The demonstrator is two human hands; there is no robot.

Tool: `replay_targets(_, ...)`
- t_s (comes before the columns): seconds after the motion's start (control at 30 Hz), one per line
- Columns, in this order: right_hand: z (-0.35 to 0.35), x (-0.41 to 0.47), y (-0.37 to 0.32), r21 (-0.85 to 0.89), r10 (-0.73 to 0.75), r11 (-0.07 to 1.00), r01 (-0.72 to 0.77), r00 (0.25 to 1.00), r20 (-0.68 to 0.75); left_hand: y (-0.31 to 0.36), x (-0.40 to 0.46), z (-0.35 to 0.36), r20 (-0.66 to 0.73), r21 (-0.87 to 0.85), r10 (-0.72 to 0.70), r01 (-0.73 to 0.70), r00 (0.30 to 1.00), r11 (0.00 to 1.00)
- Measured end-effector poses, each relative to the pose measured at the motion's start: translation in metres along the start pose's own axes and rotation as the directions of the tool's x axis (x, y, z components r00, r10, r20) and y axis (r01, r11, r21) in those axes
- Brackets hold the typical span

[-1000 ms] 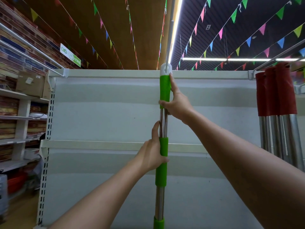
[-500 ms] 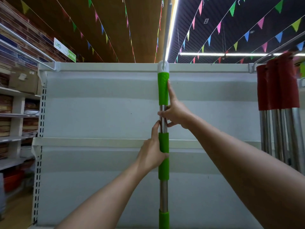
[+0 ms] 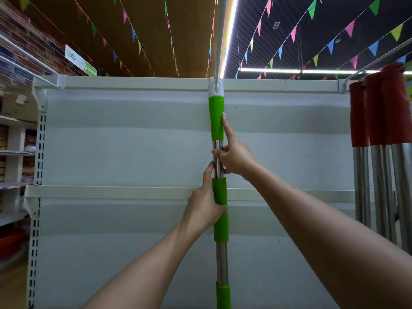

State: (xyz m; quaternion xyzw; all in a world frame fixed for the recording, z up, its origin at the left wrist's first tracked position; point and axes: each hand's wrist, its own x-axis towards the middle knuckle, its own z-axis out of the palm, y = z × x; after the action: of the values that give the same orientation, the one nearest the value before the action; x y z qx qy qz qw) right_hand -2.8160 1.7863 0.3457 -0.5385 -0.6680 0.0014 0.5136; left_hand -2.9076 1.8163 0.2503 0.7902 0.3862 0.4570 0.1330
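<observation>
A steel pole with green grip sleeves and a white hanging cap [image 3: 216,112] stands upright before me, its cap threaded on a white hook rail [image 3: 220,41] that runs out from the shelf unit's top. My left hand [image 3: 204,207] grips the middle green sleeve, thumb lying up along the steel tube. My right hand [image 3: 234,156] pinches the bare steel just below the top green grip, its index finger stretched up along that grip. The pole's lower end runs out of view at the bottom.
A white metal shelf unit [image 3: 133,152] with a bare back panel and one narrow ledge stands right behind the pole. Several red-handled steel poles [image 3: 379,112] hang at the right. Stocked shelves [image 3: 15,152] line the left aisle. Coloured bunting hangs from the ceiling.
My right hand has slid down from the top green grip onto the bare steel below it. The left hand keeps its hold on the middle sleeve. The pole has straightened toward vertical.
</observation>
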Motion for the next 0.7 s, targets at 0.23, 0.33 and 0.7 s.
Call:
replay_targets(0.23, 0.005, 0.003, 0.003, -0.004, -0.007, 1.0, 0.007, 1.0, -0.014, -0.001, -0.001, -0.003, -0.006, 0.06, 0.003, -0.002, 1.0, 0.998)
replay_targets(0.33, 0.01, 0.003, 0.003, -0.045, -0.009, 0.999, 0.007, 0.999, -0.039, -0.002, -0.001, -0.005, -0.008, 0.08, 0.01, -0.009, 1.0, 0.997)
replay_targets(0.7, 0.032, -0.006, 0.009, -0.388, -0.048, 0.921, 0.018, 0.996, -0.068, -0.008, -0.005, 0.0, -0.038, 0.12, 0.031, -0.027, 0.999, 0.992)
